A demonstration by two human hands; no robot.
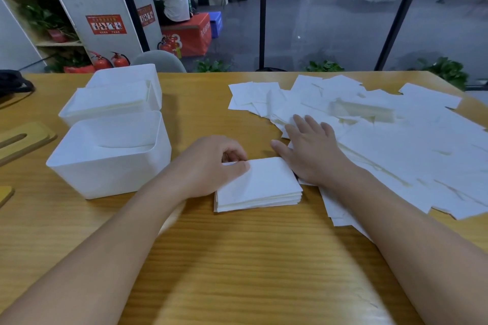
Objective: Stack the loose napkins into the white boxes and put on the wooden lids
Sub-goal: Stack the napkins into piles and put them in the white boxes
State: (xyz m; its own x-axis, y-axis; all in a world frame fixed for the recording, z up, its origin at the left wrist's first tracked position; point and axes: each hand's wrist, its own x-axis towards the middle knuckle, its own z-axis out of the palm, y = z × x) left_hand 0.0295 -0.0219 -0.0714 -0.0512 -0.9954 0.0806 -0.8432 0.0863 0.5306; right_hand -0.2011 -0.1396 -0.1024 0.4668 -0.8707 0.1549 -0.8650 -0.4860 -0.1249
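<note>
Lids (22,141) of wood lay flat at the far left edge of the table (237,258), well left of both hands; one showed a long slot, and another lid corner (5,196) poked in lower down. Three white boxes came next, still left of the left hand. Near box (111,158) stood closest to the left wrist and held a low layer of napkins. Middle box (105,105), just behind it, was filled nearly to the rim. Far box (126,76) stood behind that; contents could not be told.

Left hand (211,166) gripped the left end of a squared napkin stack (260,185), thumb on top, fingers curled over the far edge. Stack rested on the table between the two hands, edges roughly aligned.

Right hand (309,150) lay palm down, fingers straight and spread, holding nothing. Its thumb side touched the right edge of the stack; its fingers rested on the near-left margin of the loose napkins (396,140).

Loose napkins covered the table to the right of the right hand and beyond it, overlapping at mixed angles, several hanging past the forearm toward the near edge. A thicker clump (364,111) sat in the pile beyond the right fingertips.
</note>
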